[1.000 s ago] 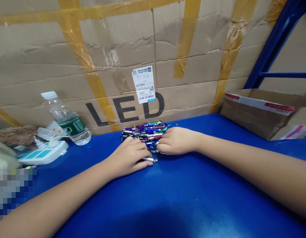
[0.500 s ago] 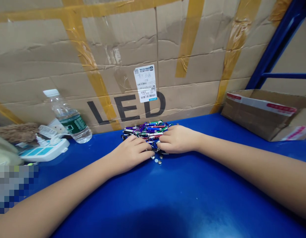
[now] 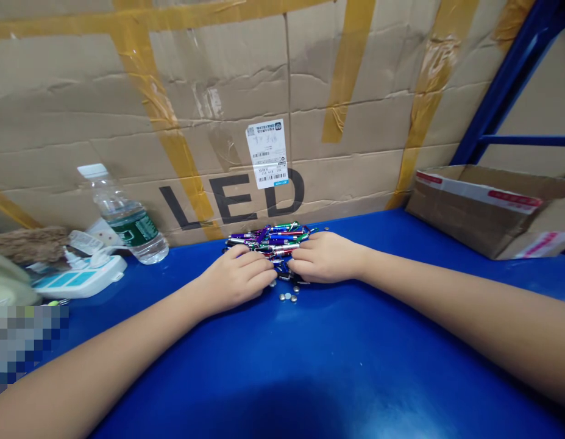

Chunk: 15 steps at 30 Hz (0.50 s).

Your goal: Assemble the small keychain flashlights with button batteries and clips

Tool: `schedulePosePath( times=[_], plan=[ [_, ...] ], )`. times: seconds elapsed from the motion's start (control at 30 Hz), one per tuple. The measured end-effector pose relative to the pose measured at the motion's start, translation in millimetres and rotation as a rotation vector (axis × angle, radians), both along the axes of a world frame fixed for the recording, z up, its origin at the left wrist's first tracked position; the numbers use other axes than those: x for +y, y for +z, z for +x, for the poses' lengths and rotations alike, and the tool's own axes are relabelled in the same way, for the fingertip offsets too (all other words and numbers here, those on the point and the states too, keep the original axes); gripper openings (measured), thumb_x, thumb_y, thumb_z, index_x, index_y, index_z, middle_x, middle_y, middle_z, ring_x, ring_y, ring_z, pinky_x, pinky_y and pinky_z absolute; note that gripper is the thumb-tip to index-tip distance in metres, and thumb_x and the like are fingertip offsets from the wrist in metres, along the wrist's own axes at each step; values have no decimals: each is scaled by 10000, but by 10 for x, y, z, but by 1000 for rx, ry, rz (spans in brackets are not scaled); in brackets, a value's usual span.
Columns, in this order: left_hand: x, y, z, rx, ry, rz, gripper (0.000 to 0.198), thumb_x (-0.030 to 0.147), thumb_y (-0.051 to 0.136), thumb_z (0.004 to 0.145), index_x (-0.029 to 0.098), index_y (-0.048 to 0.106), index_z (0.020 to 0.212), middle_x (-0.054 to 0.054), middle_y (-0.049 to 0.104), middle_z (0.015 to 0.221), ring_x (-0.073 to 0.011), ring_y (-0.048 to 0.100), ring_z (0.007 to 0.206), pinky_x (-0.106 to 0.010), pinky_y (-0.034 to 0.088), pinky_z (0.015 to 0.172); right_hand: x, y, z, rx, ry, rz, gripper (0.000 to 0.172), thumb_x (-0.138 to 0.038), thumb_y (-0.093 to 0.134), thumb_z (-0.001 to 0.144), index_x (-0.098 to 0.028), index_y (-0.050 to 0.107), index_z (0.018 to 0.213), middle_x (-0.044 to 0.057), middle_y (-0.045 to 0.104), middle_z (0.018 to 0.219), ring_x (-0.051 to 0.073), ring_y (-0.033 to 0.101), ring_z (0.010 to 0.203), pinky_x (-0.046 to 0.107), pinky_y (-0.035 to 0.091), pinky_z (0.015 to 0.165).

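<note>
a: please tell me, what do my hands touch now?

b: your left hand (image 3: 236,279) and your right hand (image 3: 326,257) both lie on the near side of a heap of small metal keychain torches (image 3: 268,239) with carabiner clips. the torches are purple, green, red, blue and silver. the fingers of both hands are curved over the heap, and the two hands are just apart, with no contact between them.

a: is my grip closed on one torch, or is it released?

b: i cannot tell. your fingers are bent and they touch the heap, but the pictures do not show if any hand is grasping a single torch. neither hand is spread wide open.

a: where is the heap, and what is near it?

b: the heap lies on a blue table (image 3: 309,360), against the far edge. small round button cells (image 3: 287,297) lie just in front of your hands, on the near side of the heap. to the left stand a plastic water bottle (image 3: 127,222) and a white power strip (image 3: 81,277). to the right is an open cardboard box (image 3: 474,210). at the far side stands a big taped carton (image 3: 231,201) with the printed word "led" and a white barcode label (image 3: 266,153).
</note>
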<state>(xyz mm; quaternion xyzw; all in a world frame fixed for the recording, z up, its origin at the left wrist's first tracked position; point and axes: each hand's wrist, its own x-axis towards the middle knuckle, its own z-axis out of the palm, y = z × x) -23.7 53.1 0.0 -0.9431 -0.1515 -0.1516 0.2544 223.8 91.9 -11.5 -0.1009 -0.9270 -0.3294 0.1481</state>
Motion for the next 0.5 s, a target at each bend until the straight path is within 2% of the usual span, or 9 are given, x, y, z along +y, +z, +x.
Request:
schedulePosePath(
  times=[0.1,0.2,0.33,0.5],
  plan=[
    [7,45,-40,68,-6,-27,187,189,415,865,168,600,851,-46,651,747,-186,577,726,-337,378,699,-48,38,-45,35,22,-3,183,-218,413,898,-185,564,800,4,620,702,119,476,581,270,250,550],
    [52,76,-127,138,-6,-99,156,204,424,811,178,555,729,-32,588,647,-171,506,602,-327,354,614,-178,104,-149,65,50,-26,185,-195,416,897,-176,554,777,12,617,698,124,481,610,271,254,563],
    [164,81,-282,203,66,-151,167,234,443,810,189,519,669,-30,586,632,-163,496,569,-307,339,556,-424,144,-312,75,63,-60,169,-174,436,910,-170,577,816,23,614,706,134,489,632,282,254,567],
    [238,103,-403,258,136,-166,221,312,444,851,194,533,687,-23,593,646,-158,501,566,-294,335,528,-611,89,-420,67,41,-130,146,-147,471,888,-176,589,806,28,611,716,142,492,625,296,241,548]
  ],
)
